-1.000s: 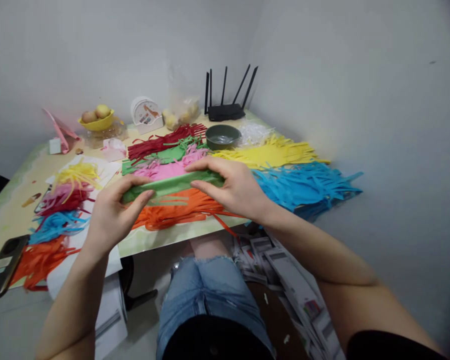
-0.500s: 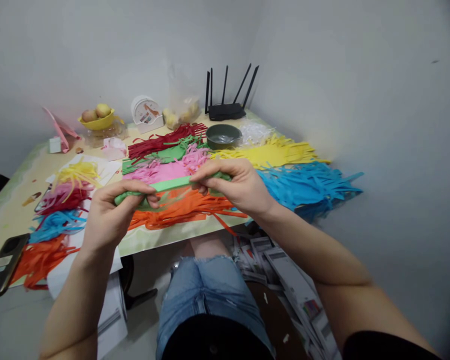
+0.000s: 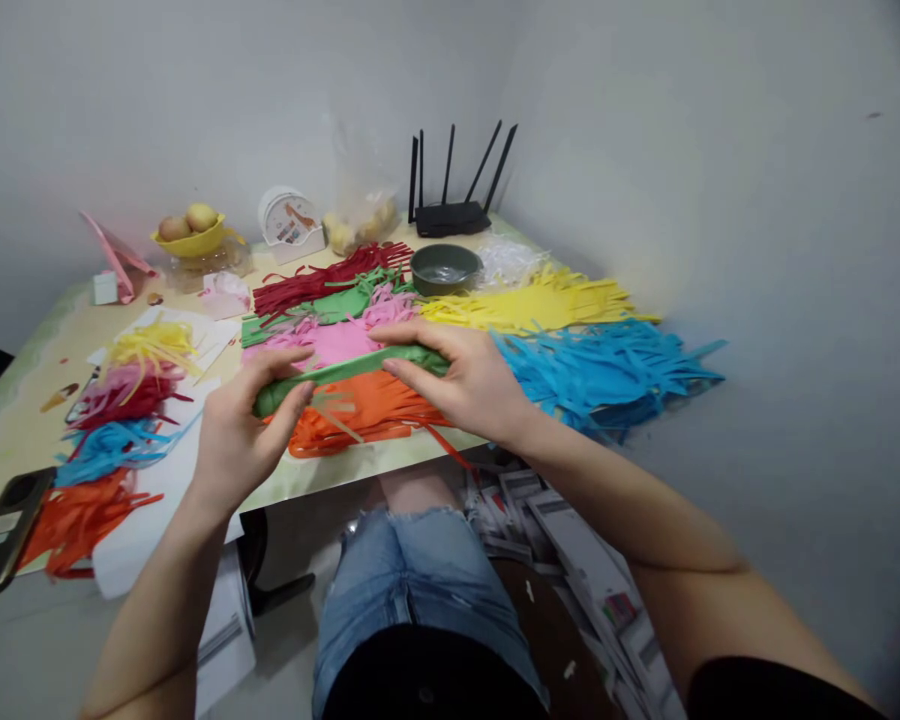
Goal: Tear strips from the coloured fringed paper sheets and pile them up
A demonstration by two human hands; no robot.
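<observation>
Above the front of the table I hold a green strip (image 3: 345, 370), gathered into a narrow roll and stretched between both hands; whether it is paper or cloth I cannot tell. My left hand (image 3: 244, 420) grips its left end between thumb and fingers. Its right end is in my right hand (image 3: 465, 380), the thumb pressing from below. Some loose pale green ends hang under it. Behind and beneath lie an orange fringed sheet (image 3: 390, 405) and a pink fringed sheet (image 3: 337, 342). A blue fringed sheet (image 3: 607, 375) spreads just right of my right hand.
Yellow (image 3: 540, 305), green (image 3: 345, 303) and dark red fringed sheets (image 3: 322, 285) lie farther back. Around them stand a dark round bowl (image 3: 446, 270), a router (image 3: 451, 218) and a yellow fruit bowl (image 3: 191, 242). Coloured strip bundles (image 3: 124, 450) and a phone (image 3: 11, 530) occupy the left side.
My left hand's thumb and fingers have loosened and spread a little along the roll. My right fingers have shifted too, and the green strip now looks rounder and more bunched.
</observation>
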